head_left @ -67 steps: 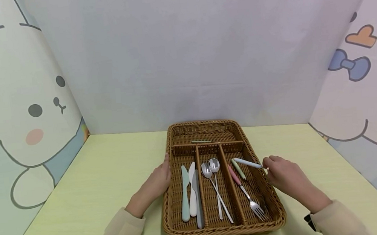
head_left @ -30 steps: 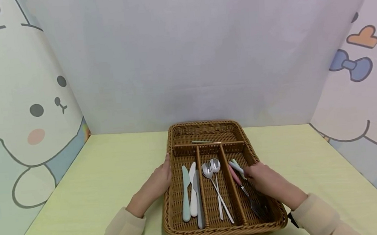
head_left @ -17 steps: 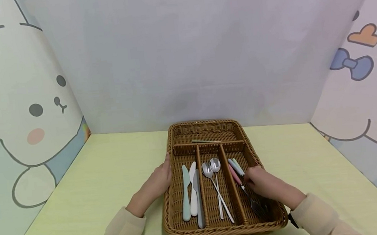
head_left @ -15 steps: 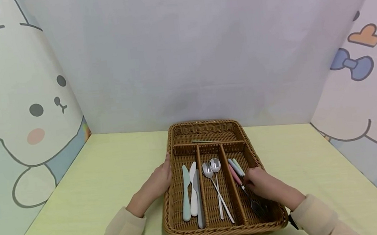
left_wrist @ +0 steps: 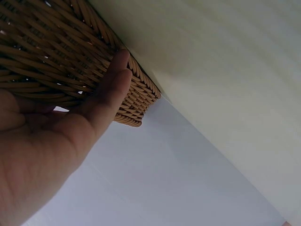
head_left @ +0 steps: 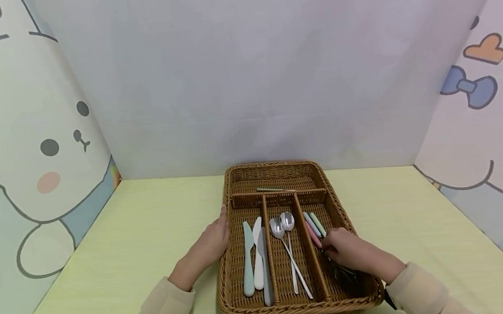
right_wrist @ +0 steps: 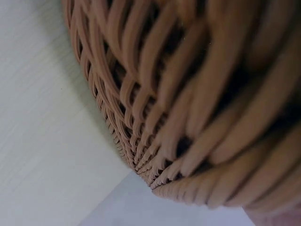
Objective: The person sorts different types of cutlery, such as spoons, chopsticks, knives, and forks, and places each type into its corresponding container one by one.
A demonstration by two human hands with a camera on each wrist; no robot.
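Note:
A brown wicker cutlery tray (head_left: 303,311) with divided compartments sits on the table. My left hand (head_left: 209,239) rests against its left side; in the left wrist view, its fingers (left_wrist: 106,101) lie straight along the outer wall. My right hand (head_left: 347,251) reaches into the right compartment, fingers curled at the metal necks of the forks there. A pink handle (head_left: 313,235), a blue handle (head_left: 311,224) and a green handle (head_left: 318,224) poke out beyond it, side by side. Which one the fingers pinch I cannot tell. Fork tines (head_left: 346,271) lie in shadow under the hand.
Three knives, one a mint knife (head_left: 247,258), fill the left compartment. Two long silver spoons (head_left: 276,228) cross in the middle one. A thin green-handled piece (head_left: 275,189) lies in the back compartment. A pale wall (head_left: 244,77) stands behind the tray.
The right hand has moved from outside the right rim into the right compartment, bringing the blue-handled piece, which now lies between the pink and green handles. The left hand has stayed put.

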